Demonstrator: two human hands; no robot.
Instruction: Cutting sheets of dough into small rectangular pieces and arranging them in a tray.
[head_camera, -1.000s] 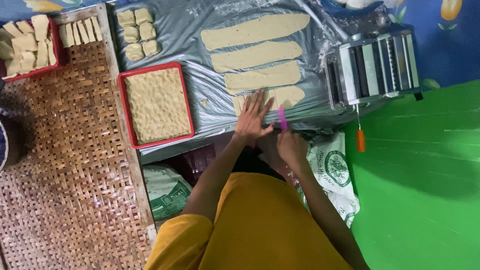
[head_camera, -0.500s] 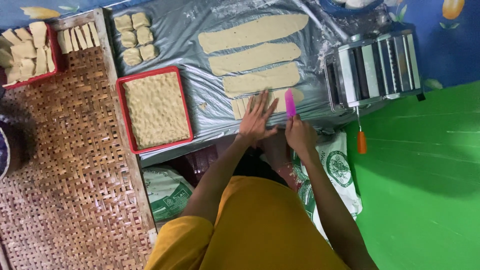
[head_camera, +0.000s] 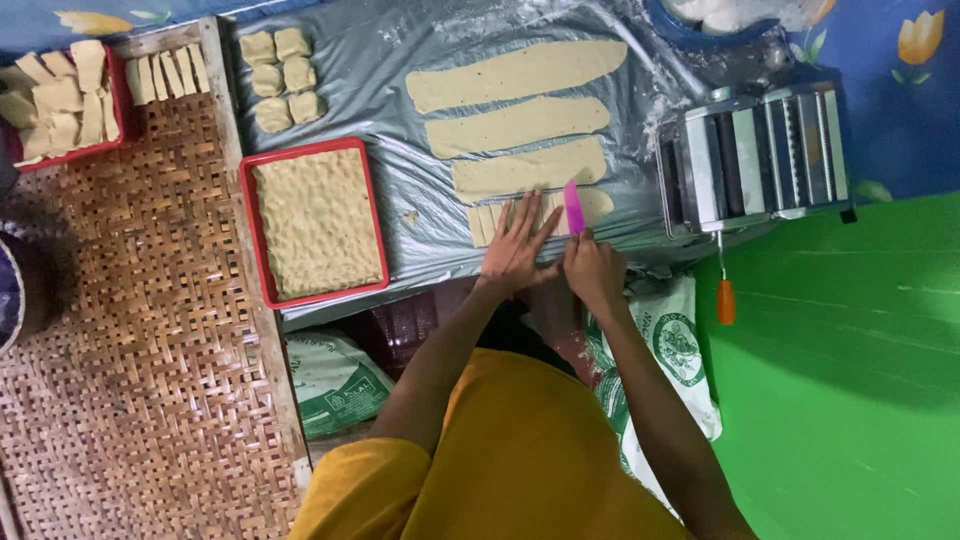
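1. Pink knife (head_camera: 573, 207) stands blade-out from the right hand (head_camera: 594, 268), which is closed around its handle; the blade points away from the person, across the dough strip (head_camera: 540, 212).
2. Left hand (head_camera: 515, 245) lies open and flat, fingers spread, pressing the same strip just beside the blade on its left.
3. Strip's long axis runs left to right, crosswise to the knife. The part under and left of the left hand already shows cut lines into narrow pieces; the uncut end lies to the right of the blade. Both hands are on it, the right one carrying the tool.
4. Beyond the fingertips lie three longer uncut strips (head_camera: 517, 125), parallel, well apart from the hands.
5. Surface: grey plastic sheet (head_camera: 400, 70), floured. Left of the left hand, a red tray (head_camera: 262, 238) of crumbly dough; farther left, a woven mat (head_camera: 130, 350) and small dough blocks (head_camera: 280, 78).
6. Right of the right hand, a metal roller machine (head_camera: 755, 155) with an orange-handled crank (head_camera: 725, 300); green floor (head_camera: 850, 380) beyond.
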